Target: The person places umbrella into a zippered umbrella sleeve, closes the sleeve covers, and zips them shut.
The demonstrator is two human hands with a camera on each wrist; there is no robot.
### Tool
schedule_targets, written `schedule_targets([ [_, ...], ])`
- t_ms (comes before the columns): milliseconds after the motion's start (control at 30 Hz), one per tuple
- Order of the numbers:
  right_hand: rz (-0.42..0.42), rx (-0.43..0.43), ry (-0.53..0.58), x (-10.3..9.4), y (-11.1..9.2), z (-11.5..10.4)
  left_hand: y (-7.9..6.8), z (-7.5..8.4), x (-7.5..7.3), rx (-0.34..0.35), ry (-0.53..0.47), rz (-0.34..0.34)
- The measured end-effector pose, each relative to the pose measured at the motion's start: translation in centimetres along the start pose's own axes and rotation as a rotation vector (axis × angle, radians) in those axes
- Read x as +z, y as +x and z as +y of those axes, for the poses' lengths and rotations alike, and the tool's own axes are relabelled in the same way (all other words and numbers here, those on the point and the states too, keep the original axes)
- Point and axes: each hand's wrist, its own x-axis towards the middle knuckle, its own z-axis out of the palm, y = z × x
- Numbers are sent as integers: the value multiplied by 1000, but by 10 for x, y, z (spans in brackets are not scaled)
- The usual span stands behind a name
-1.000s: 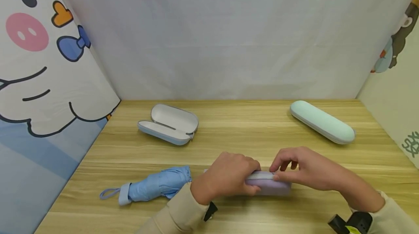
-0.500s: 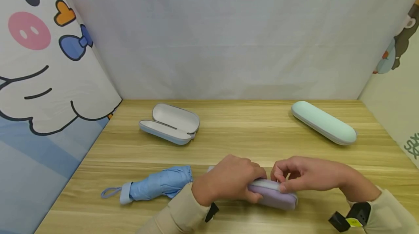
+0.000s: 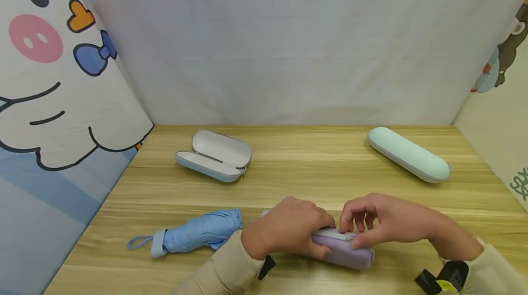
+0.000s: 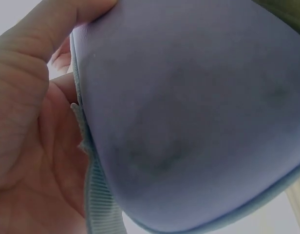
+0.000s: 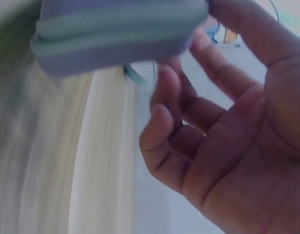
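In the head view a lilac zip case [image 3: 344,251] with a pale zipper band stands on the table at the front. My left hand [image 3: 288,226] grips its left part from above, thumb on the near side. In the left wrist view the lilac side [image 4: 189,107] fills the picture, a ribbed pale strap beside the palm. My right hand [image 3: 381,221] is at the right part of the case, index finger at the far top edge and thumb at the near one, with the zipper pull [image 3: 349,237] between them. Its other fingers curl loosely, as the right wrist view shows.
A folded light-blue umbrella [image 3: 202,231] with a wrist loop lies left of the left forearm. Further back are a blue glasses case [image 3: 214,162], lid raised, and a mint glasses case [image 3: 408,154], closed, at right. A white curtain [image 3: 288,47] borders the table behind.
The right end of the lilac case has swung toward the person. My right thumb and index finger, closer together half a second ago, have spread apart over its top. The left hand moved slightly right.
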Motion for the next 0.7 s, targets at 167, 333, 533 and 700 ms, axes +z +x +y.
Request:
schedule_targets([
  [167,36,59,-76,9,3,-6,0,0,2,1,19,5],
  [333,39,86,-26,10,4,-7,0,1,2,-5,23,4],
  [533,47,117,71,3,1,-8,-1,0,-1,-15,12,6],
  [700,28,17,23,-5,-2,-5,-3,-2,-3,-11,0,11],
])
